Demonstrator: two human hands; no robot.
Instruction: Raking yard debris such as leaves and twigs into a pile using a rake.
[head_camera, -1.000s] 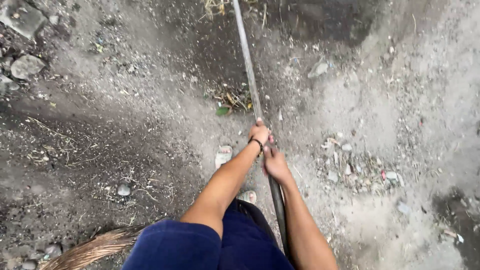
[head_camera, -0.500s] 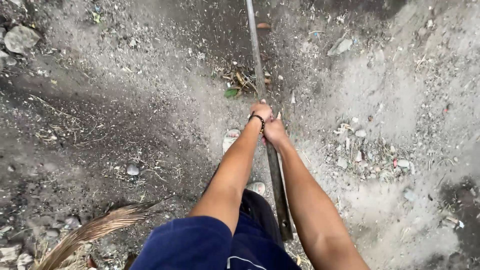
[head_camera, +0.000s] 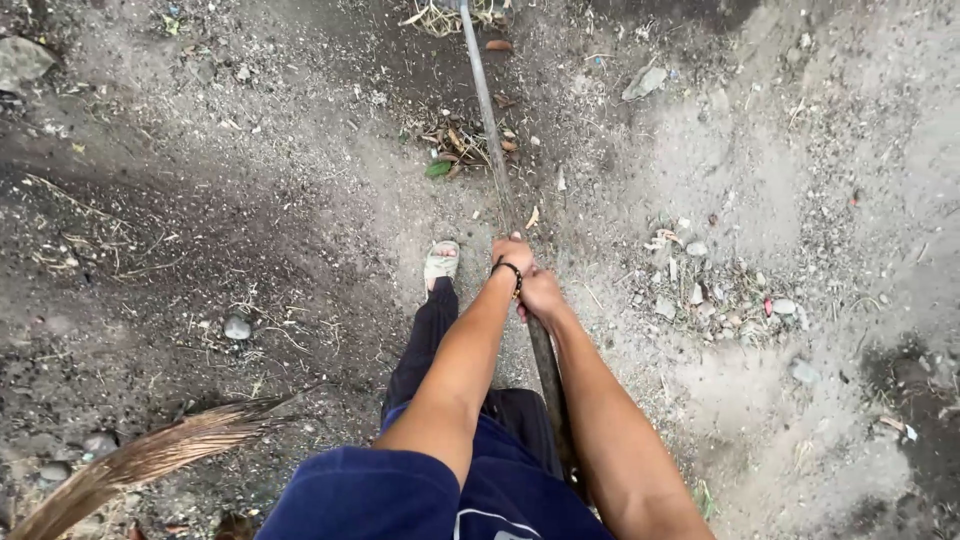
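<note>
Gripping pole (head_camera: 487, 120) between leaf litter (head_camera: 455, 145) and pebbles (head_camera: 715, 290).

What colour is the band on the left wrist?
Black; the wristband shows clearly in the head view, just behind the left hand.

Bare grey dirt ground (head_camera: 200, 230), scattered pebbles (head_camera: 237, 328), dry leaves (head_camera: 455, 145).

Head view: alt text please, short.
Seen from above, a person grips a long thin pole with both hands, left hand just ahead of right hand, the pole running away over bare dirt ground. One sandalled foot shows beside the hands, a dry palm frond at lower left, small stones at right.
</note>
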